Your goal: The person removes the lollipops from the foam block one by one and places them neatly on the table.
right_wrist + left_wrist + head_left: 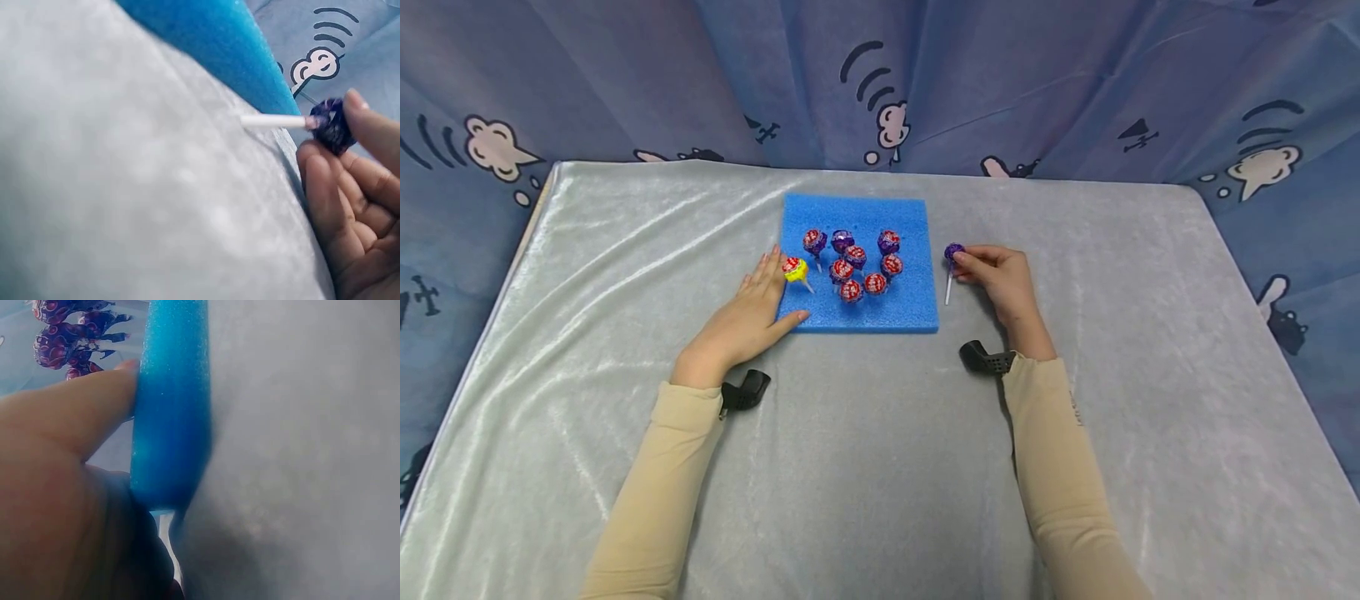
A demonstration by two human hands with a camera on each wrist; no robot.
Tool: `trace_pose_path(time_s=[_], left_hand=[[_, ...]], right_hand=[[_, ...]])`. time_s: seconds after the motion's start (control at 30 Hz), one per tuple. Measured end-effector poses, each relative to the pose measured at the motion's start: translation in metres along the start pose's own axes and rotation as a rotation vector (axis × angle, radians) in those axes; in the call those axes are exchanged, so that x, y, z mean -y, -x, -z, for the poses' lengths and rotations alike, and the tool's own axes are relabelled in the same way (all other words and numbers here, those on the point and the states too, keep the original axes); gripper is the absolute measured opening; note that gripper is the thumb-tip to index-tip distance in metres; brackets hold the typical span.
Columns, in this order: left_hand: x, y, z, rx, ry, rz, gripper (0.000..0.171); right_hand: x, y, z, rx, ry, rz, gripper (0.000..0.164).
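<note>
A blue foam board [895, 315] lies on the table with several purple-and-red wrapped lollipops [851, 291] stuck upright in it. One yellow-and-red lollipop [795, 269] leans near the board's left edge, beside the left hand. My left hand [741, 321] rests against that left edge, fingers straight and the thumb over the front corner; in the left wrist view the thumb [75, 409] lies on the board. To the right of the board, my right hand [1000, 279] pinches a purple lollipop [332, 125] by its wrapped head, its white stick pointing toward the front of the table.
A pale grey velvet cloth [865, 467] covers the table. Behind it hangs a blue patterned curtain [1000, 83]. Black wrist cameras [747, 390] are strapped on both forearms, at the cuffs of beige sleeves [1060, 450].
</note>
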State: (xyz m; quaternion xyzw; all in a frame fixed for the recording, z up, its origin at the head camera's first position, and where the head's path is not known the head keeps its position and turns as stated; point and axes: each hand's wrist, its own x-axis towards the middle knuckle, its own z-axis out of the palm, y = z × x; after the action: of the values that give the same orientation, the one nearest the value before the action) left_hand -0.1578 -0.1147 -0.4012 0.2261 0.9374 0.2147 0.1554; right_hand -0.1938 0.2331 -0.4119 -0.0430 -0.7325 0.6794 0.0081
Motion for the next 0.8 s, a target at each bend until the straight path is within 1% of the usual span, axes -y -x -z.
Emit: trace_pose_path(time_s=[0.07,0.13,0.4,0.63,0.7,0.8], left_hand=[[0.0,-0.0001,0.0,0.0,0.002,0.0,0.081],[0.0,0.0001,0.0002,0.001,0.004,0.001,0.081],[-0.0004,0.0003,0.0003,0.0,0.007,-0.004,0.081],[-0.0008,0.0007,0.0004,-0.007,0.006,0.0,0.081],[-0.0004,0.0009,0.0003,-0.004,0.007,0.0,0.081],[0.0001,0.0003,-0.0002,0.002,0.007,0.001,0.081]], right_hand=[[-0.0006,-0.0005,-0.0011,-0.012,0.047,-0.001,0.029],[-0.0014,-0.001,-0.0022,-0.024,0.086,0.003,0.031],[-0.0011,-0.0017,-0.0057,-0.066,0.152,-0.002,0.029],[-0.0005,-0.0017,-0.0082,-0.105,0.305,-0.02,0.029],[-0.0007,-0.0018,-0.0084,-0.101,0.328,-0.016,0.03],[-0.0003,-0.0015,-0.0074,-0.092,0.328,-0.013,0.031]])
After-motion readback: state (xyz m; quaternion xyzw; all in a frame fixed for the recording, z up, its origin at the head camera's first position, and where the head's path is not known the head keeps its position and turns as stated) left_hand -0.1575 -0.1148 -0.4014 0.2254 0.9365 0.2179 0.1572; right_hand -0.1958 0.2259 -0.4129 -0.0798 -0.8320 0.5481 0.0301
